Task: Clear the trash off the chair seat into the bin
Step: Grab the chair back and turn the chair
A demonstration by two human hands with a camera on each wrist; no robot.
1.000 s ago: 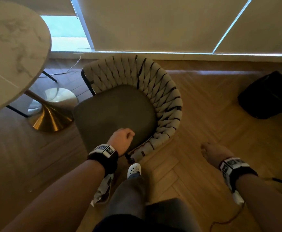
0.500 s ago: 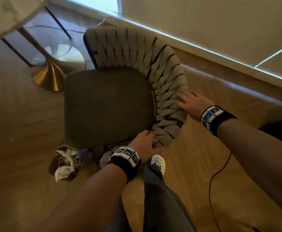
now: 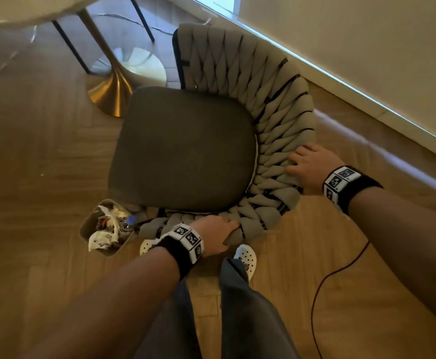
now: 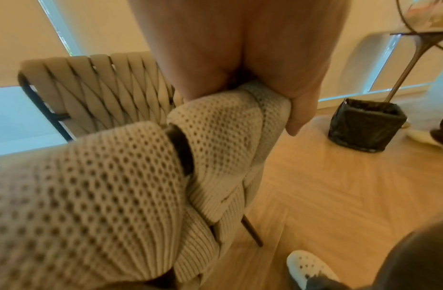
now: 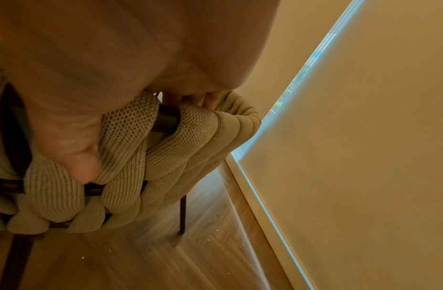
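The chair's dark grey seat lies bare, with no trash on it. A woven beige backrest curves round its far and right sides. My left hand grips the near end of that woven rim, fingers curled over it. My right hand holds the rim on the right side, thumb hooked under the weave. A small grey bin stands on the floor at the seat's near-left corner, holding crumpled white paper, a plastic bottle and other scraps.
A marble table with a gold pedestal base stands at the far left. A second bin lined with a black bag sits on the wood floor to the right. A red cable runs over the floor by my white shoes.
A second ago my right hand hung free and my left was a fist at the seat's front. Both hands now hold the woven rim, and the bin of trash shows beside the chair.
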